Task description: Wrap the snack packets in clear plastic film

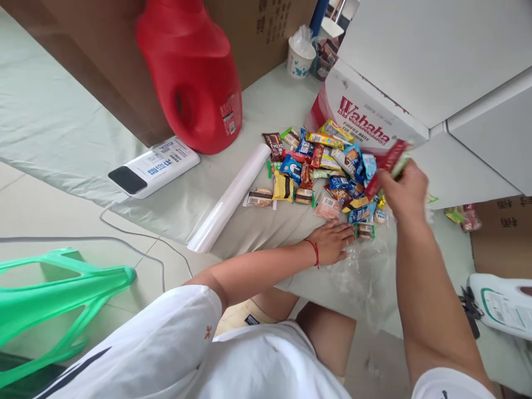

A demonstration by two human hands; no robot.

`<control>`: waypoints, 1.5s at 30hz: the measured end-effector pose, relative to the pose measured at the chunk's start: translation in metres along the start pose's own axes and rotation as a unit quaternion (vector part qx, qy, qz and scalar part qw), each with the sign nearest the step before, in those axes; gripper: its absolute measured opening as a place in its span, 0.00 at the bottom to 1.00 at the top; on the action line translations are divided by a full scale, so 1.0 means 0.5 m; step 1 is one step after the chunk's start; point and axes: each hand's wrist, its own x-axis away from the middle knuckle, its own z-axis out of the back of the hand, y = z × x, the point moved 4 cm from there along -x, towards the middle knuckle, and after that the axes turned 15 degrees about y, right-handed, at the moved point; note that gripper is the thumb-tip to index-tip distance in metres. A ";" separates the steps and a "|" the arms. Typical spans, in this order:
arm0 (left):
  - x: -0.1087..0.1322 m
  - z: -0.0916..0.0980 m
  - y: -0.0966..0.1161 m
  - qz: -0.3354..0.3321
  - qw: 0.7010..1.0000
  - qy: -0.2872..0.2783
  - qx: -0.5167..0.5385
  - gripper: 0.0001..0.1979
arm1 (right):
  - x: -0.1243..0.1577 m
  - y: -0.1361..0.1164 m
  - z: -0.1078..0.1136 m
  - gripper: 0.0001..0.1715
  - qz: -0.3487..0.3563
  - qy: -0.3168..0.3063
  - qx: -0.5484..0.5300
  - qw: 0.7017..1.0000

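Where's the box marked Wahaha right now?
In the head view, the Wahaha box is at upper right, just behind the snack pile; near its right end, the right hand holds a red packet.

A white T-shirt, cream shorts and a red string bracelet are worn.

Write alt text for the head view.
A person's right hand holds a red packet at the right of a pile of wrapped snacks, while the left hand lies palm down at the pile's near edge. Behind it is a Wahaha carton; to the left, a whitish roll and a red jug.
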 end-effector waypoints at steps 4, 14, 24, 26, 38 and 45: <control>0.003 -0.004 0.000 -0.001 1.000 -0.004 0.011 0.31 | 0.127 0.090 0.112 0.18 -0.224 -0.032 -0.207 0.952; 0.003 0.010 0.003 -0.025 0.998 -0.050 0.001 0.53 | 0.333 0.246 0.093 0.24 -0.261 -0.041 -0.048 0.963; 0.002 -0.001 0.006 -0.015 0.995 -0.097 -0.021 0.64 | 0.319 0.182 0.058 0.22 -0.151 -0.099 -0.075 0.981; -0.001 0.000 0.002 -0.009 0.995 -0.098 -0.012 0.64 | 0.365 0.165 0.074 0.20 -0.150 -0.183 -0.096 0.967; -0.006 0.002 -0.016 -0.042 0.990 -0.133 0.009 0.70 | 0.503 0.139 0.252 0.13 -0.087 -0.422 -0.115 0.895; -0.004 0.007 -0.014 -0.043 0.988 -0.148 0.004 0.73 | 0.290 0.156 0.249 0.18 0.060 -0.115 0.162 0.978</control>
